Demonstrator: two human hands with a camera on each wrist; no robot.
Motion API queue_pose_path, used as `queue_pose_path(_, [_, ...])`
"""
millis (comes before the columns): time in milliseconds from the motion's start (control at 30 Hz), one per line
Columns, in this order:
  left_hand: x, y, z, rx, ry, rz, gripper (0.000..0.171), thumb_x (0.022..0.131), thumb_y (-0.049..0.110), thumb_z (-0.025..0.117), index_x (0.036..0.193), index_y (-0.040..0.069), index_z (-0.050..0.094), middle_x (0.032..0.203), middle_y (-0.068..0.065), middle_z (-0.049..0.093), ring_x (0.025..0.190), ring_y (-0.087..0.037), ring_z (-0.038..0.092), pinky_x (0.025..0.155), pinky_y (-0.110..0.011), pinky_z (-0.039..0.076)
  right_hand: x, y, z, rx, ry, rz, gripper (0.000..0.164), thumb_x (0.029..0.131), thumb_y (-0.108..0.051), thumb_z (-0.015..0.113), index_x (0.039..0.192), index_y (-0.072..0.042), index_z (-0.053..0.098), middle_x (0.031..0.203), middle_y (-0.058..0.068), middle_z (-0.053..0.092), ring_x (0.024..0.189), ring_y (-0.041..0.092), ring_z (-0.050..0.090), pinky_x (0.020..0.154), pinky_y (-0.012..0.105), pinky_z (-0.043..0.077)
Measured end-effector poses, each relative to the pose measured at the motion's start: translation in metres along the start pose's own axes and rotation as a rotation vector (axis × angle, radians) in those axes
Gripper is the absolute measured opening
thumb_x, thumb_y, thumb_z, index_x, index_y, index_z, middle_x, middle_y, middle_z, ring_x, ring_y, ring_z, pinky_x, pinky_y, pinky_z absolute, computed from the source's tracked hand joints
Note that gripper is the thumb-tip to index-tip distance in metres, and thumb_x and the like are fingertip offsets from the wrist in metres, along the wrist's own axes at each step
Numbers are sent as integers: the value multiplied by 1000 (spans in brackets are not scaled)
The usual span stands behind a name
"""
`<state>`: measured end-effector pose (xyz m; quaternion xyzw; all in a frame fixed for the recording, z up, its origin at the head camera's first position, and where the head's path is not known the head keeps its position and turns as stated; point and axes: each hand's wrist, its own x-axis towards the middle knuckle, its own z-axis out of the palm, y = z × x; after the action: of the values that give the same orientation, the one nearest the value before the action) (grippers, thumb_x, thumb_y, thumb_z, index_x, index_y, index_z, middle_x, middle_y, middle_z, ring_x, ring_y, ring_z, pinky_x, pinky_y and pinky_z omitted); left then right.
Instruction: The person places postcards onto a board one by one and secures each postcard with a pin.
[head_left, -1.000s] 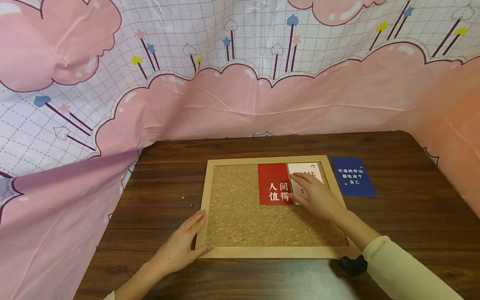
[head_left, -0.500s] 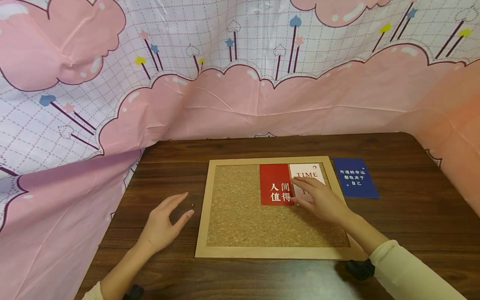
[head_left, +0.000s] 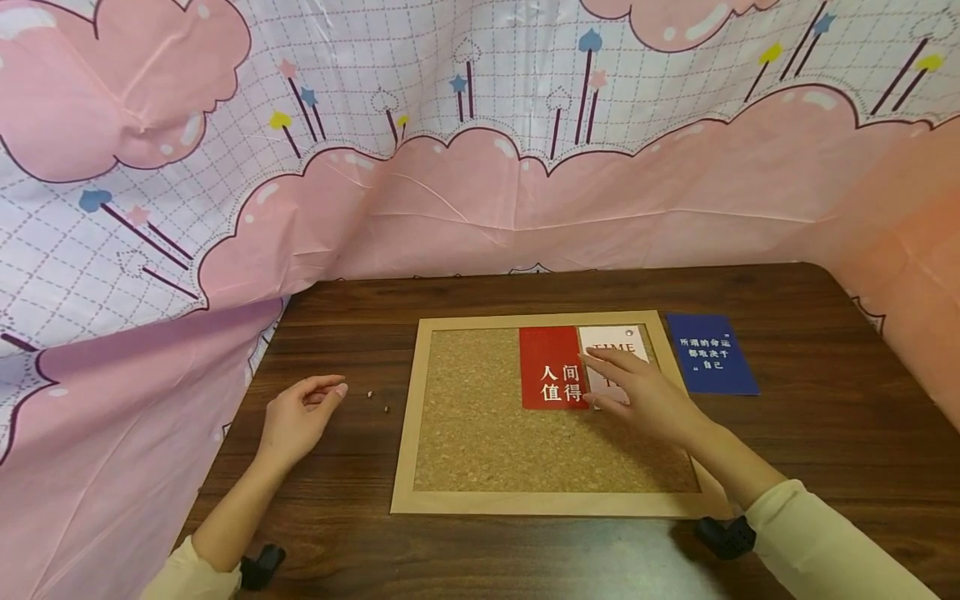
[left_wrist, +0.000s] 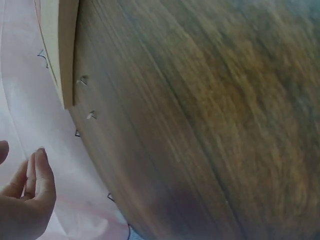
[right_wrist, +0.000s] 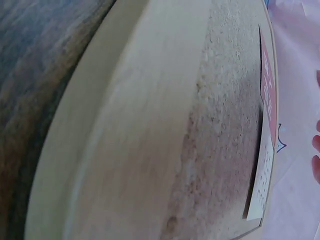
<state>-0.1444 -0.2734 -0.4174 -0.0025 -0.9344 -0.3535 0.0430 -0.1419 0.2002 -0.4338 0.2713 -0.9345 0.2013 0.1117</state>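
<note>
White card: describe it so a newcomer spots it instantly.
On the dark table, find the cork board with the pale wooden frame. Near its far edge sits the white card, partly hidden by the right hand. Unlike the red card beside it and the blue card off the board, it shows the word TIME.

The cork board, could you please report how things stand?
Left hand beside two loose pins. Right hand over white card, hiding part. Red card alongside, on cork board.

The table (head_left: 487, 554) shows glare; wrist views look hazy.
</note>
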Motion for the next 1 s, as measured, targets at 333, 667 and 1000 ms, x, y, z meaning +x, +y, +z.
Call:
queue_pose_path(333, [9,-14,7,-120,-161,-175,52,98,46,52,134,8,55,118,-15,68,104,-28,68,88,-35,55,-2,-6,10,15,-77,-20,56,90,-30,70,139,-9,53,138,14,54,128,33,52,105,50,44])
queue_pose_path(667, [13,-24,18,-236,-180,-220,45,98,34,57,130,2,56,120,-18,67,105,-26,68,88,-27,56,-9,-6,26,29,-78,-22,55,87,-28,72,137,-10,56,130,17,59,120,34,56,100,50,47])
queue_pose_path(1000, [16,-29,22,-256,-193,-232,40,100,29,54,128,0,57,119,-19,66,102,-23,69,86,-23,55,-11,-5,34,21,-91,-5,54,89,-33,70,136,-11,57,132,15,58,124,33,54,103,50,45])
